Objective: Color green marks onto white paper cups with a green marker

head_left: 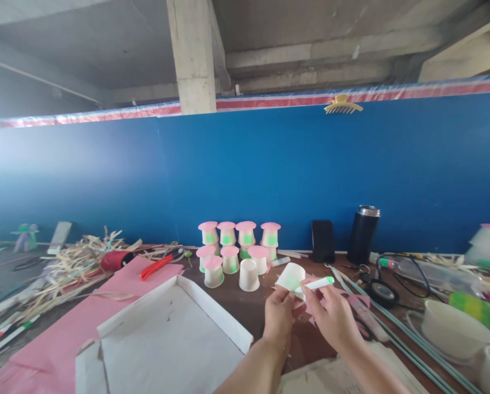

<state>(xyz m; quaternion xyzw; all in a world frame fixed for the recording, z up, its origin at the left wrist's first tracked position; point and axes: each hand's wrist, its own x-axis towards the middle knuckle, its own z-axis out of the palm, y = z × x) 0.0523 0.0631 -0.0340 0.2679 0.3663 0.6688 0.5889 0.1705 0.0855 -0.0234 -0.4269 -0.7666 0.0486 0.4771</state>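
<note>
A white paper cup (291,275) is tilted in the fingers of my left hand (280,312). Pale green colouring shows on its side. In my right hand (330,309) is a white marker pen (318,283) with a green end, its other end close against the cup. Just left of the held cup, a plain white cup (249,276) stands upside down on the table. Behind it are several upturned cups with green patches and pink paper discs (246,225) on top, some stacked in two layers. Pink paper scraps (359,300) lie under and beside my right hand.
A white cardboard tray (174,334) and pink paper (59,334) lie at the left, with a red craft knife (156,267) and heaped strips (92,254). A black flask (363,235) and phone (323,241) stand by the blue partition (245,164). Pale rods (409,339) and a bowl (454,328) sit right.
</note>
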